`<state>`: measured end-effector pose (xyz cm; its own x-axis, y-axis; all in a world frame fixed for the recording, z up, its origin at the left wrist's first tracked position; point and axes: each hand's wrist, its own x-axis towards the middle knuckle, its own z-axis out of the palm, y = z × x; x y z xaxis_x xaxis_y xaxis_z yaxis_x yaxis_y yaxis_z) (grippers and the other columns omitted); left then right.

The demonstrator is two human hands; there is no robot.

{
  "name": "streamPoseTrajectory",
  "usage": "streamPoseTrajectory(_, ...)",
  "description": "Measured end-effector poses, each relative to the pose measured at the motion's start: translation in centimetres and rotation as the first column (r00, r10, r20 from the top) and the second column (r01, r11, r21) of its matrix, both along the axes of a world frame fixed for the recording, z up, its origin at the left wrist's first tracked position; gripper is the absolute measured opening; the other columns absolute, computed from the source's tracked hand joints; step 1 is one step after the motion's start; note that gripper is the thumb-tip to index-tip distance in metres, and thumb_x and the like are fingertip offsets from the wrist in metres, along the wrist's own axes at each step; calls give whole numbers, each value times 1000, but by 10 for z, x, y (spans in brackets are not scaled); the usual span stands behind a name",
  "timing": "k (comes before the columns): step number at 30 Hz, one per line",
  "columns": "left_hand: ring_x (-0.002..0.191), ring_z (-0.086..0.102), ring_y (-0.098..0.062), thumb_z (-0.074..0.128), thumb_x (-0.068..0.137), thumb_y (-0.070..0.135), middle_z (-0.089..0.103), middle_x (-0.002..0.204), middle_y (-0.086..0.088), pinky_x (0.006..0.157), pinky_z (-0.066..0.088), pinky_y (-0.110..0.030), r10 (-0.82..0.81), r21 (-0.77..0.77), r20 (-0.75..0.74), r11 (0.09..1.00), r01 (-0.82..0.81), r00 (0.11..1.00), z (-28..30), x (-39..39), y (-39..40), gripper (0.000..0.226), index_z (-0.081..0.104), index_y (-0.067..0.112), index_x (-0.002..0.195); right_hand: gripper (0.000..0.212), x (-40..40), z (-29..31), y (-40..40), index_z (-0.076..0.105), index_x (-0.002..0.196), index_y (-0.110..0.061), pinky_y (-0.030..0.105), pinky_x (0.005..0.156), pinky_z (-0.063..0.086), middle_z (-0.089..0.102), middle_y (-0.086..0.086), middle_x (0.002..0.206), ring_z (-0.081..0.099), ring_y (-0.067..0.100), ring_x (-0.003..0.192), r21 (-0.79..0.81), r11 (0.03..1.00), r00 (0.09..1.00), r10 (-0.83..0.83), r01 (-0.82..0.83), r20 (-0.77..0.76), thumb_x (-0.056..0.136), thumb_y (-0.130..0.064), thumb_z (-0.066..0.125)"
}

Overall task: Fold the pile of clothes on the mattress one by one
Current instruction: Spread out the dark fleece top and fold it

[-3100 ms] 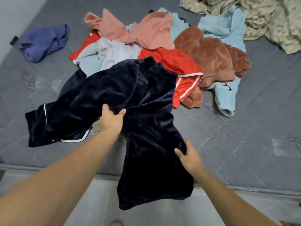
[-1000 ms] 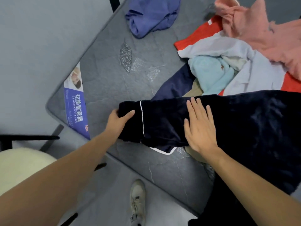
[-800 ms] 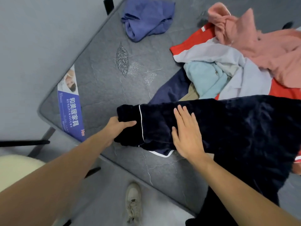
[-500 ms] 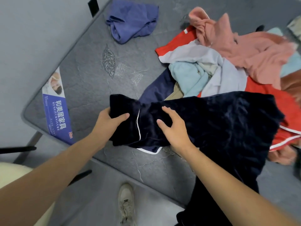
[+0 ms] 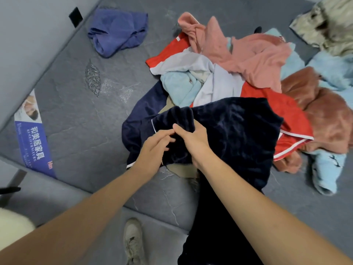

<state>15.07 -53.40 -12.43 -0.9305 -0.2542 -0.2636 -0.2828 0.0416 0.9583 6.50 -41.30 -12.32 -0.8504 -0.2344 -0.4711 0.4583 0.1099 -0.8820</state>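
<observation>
A dark navy velvet garment (image 5: 238, 131) with white piping lies across the front of the grey mattress (image 5: 76, 115) and hangs over its near edge. Its left sleeve end is bunched up and folded in toward the middle. My left hand (image 5: 152, 150) and my right hand (image 5: 193, 138) meet on that bunched sleeve, both with fingers curled into the dark fabric. Behind it lies the pile of clothes (image 5: 229, 60): pink, red and white, light blue and brown pieces.
A crumpled blue-purple garment (image 5: 118, 33) lies apart at the mattress's far left. A beige patterned cloth (image 5: 328, 25) sits at the far right. A printed label (image 5: 32, 136) marks the mattress corner. My shoe (image 5: 133, 241) stands on the floor below the edge.
My left hand has carried the sleeve end rightward, folding it in over the garment. Both hands have come together on the bunched fabric. The view has swung right.
</observation>
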Motion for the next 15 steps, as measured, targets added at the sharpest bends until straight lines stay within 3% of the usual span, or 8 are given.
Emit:
streamPoseTrajectory(3, 136, 46, -6, 48, 105, 25, 58, 146, 13, 114, 30, -17, -112, -452, -160, 892, 28, 981, -11, 6, 5, 39, 65, 23, 140, 9, -15, 3, 25, 74, 99, -13, 42, 90, 59, 78, 7, 96, 74, 21, 95, 132, 991, 991, 0, 18, -134, 90, -9, 72)
streamPoseTrajectory(7, 158, 12, -10, 48, 108, 43, 25, 169, 11, 125, 16, -35, -298, -665, -50, 722, 191, 953, -29, -9, 29, 52, 39, 31, 159, 18, -29, 3, 54, 70, 106, -19, 31, 87, 57, 74, -6, 96, 70, 8, 94, 339, 938, 939, 48, 74, -340, 89, -14, 74)
streamPoseTrajectory(9, 161, 5, -17, 48, 107, 44, 19, 172, 5, 128, 17, -48, -360, -730, -16, 642, 236, 933, -40, -19, 42, 57, 35, 30, 161, 46, -29, 1, 65, 59, 132, -22, 26, 102, 51, 68, -6, 125, 62, 8, 116, 481, 870, 873, 149, 107, -464, 90, -13, 72)
streamPoseTrajectory(10, 161, 4, -20, 49, 107, 43, 19, 172, 2, 127, 18, -53, -378, -746, -6, 618, 247, 926, -45, -23, 46, 58, 35, 28, 161, 60, -28, 0, 70, 49, 144, -21, 26, 108, 45, 57, -2, 142, 53, 12, 129, 581, 802, 786, 266, 141, -558, 89, -9, 69)
streamPoseTrajectory(12, 161, 4, -24, 50, 107, 42, 19, 172, -1, 125, 20, -57, -394, -765, 1, 592, 255, 919, -52, -28, 49, 60, 35, 23, 161, 72, -27, -4, 76, 39, 154, -14, 35, 115, 38, 39, 7, 157, 41, 24, 142, 730, 647, 505, 564, 221, -653, 85, -5, 59)
streamPoseTrajectory(14, 161, 4, -21, 48, 108, 45, 17, 173, 1, 126, 20, -57, -400, -793, -8, 561, 238, 916, -59, -28, 44, 63, 30, 20, 163, 72, -26, -15, 80, 36, 157, -8, 44, 124, 27, 33, 10, 164, 31, 27, 152, 813, 556, 288, 760, 173, -582, 87, -8, 51)
streamPoseTrajectory(15, 161, 4, -19, 46, 107, 48, 16, 173, 3, 127, 18, -55, -391, -813, -12, 540, 219, 920, -63, -26, 38, 67, 27, 19, 164, 70, -24, -22, 83, 32, 160, -8, 47, 126, 22, 28, 10, 168, 24, 26, 156, 857, 497, 260, 817, 135, -515, 92, -13, 48)
